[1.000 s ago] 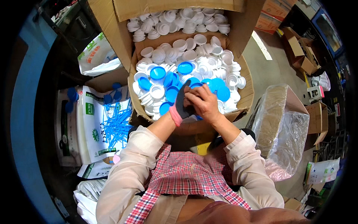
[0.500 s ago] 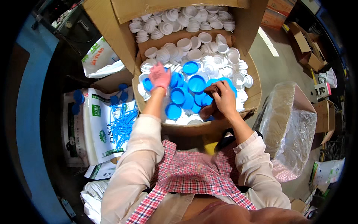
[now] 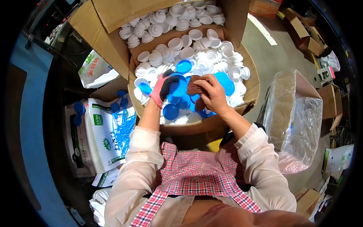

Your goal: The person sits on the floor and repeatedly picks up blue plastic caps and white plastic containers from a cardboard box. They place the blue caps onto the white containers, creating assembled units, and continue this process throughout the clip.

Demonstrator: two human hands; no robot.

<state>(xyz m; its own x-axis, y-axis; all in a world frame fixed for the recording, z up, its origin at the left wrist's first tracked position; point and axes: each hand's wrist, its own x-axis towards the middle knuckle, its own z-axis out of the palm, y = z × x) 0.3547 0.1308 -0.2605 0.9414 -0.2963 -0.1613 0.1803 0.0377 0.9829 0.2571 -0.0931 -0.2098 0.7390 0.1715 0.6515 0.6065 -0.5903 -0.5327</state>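
Note:
My left hand [image 3: 162, 90], in a pink glove with a dark palm, grips a round blue plastic lid [image 3: 178, 86] by its left edge. My bare right hand [image 3: 214, 92] is closed on a brown cloth [image 3: 194, 84], close against the lid's right side; part of the cloth hangs below my fingers. Beneath both hands, more blue lids [image 3: 171, 111] lie on a heap of white plastic cap-like pieces [image 3: 204, 62]. The heap fills a large cardboard box [image 3: 252, 81] with a curved front edge.
At left, thin blue sticks [image 3: 123, 128] and several small blue round pieces lie on a white printed bag [image 3: 104, 147]. A plastic-lined carton [image 3: 281, 121] stands on the right. Open cardboard boxes [image 3: 302, 28] sit on the floor farther right. A blue post [image 3: 32, 125] rises at far left.
My left hand has turned palm inward and now holds a blue lid. My right hand has brought the cloth leftward to that lid. The whole view has shifted slightly.

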